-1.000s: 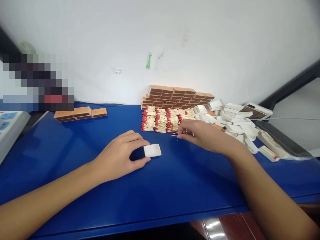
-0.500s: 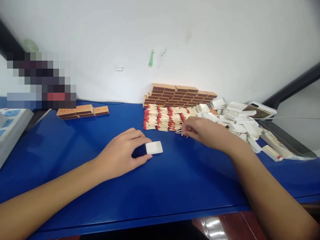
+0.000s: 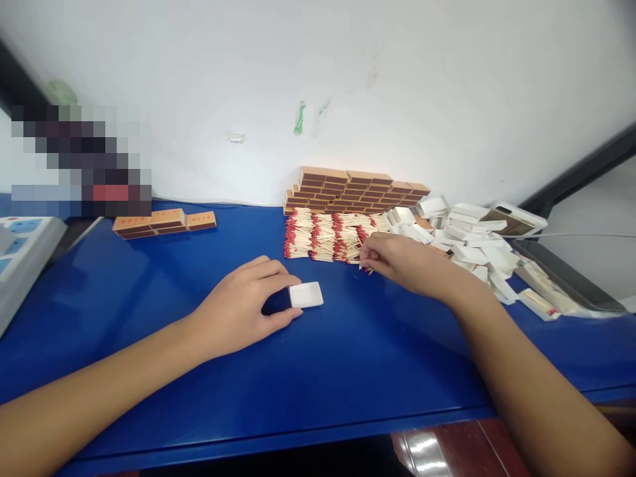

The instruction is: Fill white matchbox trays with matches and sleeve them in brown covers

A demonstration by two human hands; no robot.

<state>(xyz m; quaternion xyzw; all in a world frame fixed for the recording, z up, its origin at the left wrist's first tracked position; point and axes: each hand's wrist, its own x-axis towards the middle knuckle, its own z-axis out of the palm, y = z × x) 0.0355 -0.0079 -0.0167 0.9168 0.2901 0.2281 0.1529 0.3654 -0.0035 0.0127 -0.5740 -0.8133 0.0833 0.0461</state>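
Observation:
Between thumb and fingers, my left hand (image 3: 248, 301) grips one end of a small white matchbox tray (image 3: 307, 294), which lies open side up on the blue table (image 3: 298, 377). No matches show inside it. My right hand (image 3: 392, 262) is closed in a pinch at the front right of the red-tipped matches (image 3: 325, 235), which lie piled in several rows. Its fingertips touch matches at the pile's edge; how many they hold is hidden by the fingers.
Behind the matches stands a stack of brown matchboxes (image 3: 358, 189) against the wall. More matchboxes (image 3: 163, 222) sit at the left. A heap of white trays (image 3: 477, 238) lies right, beside a phone (image 3: 517, 218) and a black container (image 3: 566, 278). A power strip (image 3: 30, 258) is far left.
My right fingers have shifted very slightly left at the edge of the match pile. My left hand and the tray stay in place.

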